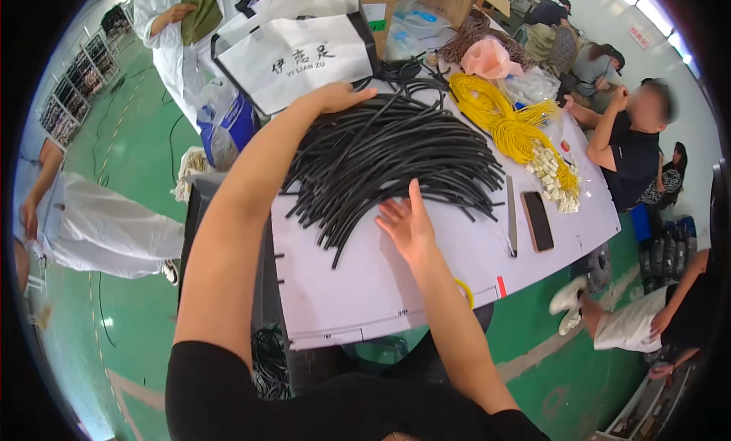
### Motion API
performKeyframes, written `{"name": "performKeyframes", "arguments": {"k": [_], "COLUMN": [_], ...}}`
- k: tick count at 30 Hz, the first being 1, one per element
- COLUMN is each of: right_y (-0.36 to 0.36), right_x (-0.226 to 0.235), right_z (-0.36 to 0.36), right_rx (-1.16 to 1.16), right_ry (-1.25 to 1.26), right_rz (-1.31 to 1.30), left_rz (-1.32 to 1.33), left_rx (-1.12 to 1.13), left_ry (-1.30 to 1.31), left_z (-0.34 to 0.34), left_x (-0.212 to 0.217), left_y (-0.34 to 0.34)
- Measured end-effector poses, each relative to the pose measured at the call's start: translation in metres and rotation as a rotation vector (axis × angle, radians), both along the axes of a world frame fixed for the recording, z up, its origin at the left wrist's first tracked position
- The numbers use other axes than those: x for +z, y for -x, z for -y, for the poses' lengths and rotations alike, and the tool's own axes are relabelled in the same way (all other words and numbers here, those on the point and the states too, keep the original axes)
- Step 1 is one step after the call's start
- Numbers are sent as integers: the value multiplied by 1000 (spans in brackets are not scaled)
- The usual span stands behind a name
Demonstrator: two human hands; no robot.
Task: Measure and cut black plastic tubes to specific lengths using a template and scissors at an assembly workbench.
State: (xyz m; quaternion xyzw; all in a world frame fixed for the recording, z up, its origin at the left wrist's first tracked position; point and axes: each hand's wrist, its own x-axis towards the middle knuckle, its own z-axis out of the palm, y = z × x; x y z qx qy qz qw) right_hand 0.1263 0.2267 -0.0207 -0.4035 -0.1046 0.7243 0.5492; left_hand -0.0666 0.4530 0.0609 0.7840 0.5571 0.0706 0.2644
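Note:
A thick pile of black cut cables or tubes (396,148) lies spread in a curve across the white-covered table (335,304). My left hand (343,97) reaches over to the far left side of the pile, with its fingers stretched out along the top of the strands. At the near edge, my right hand (407,219) is open, thumb pointing up and fingers spread beside the cable ends. Its fingertips come close to the strands, but I cannot tell whether they touch. Neither hand is closed around anything.
Yellow wire bundles (510,125) with white connectors (554,176) lie right of the pile. Nearer are a phone (537,222) and a thin grey strip (512,216). Behind stand a white bag (297,60) and cardboard boxes (442,1). People sit or stand around the table.

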Motion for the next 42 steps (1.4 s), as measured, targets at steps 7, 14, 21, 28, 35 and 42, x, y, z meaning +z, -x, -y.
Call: {"name": "performKeyframes", "arguments": {"k": [7, 14, 21, 28, 35, 42], "right_y": [5, 21, 40, 45, 57, 94], "right_x": [10, 15, 27, 26, 27, 50], "right_z": [-1, -24, 20, 47, 69, 90], "right_rx": [-3, 113, 180, 202, 235, 200], "right_ry": [69, -76, -119, -117, -70, -65], "right_rz": [-51, -187, -171, -200, -90, 9], "left_rz": [-52, 341, 700, 660, 944, 995], "left_rx": [205, -60, -24, 106, 213, 213], "left_ry": [75, 607, 791, 955, 966, 801], "left_z": [-73, 19, 133, 181, 235, 272], "left_x": [-68, -38, -23, -25, -31, -16], "left_y": [-19, -22, 20, 46, 54, 93]}}
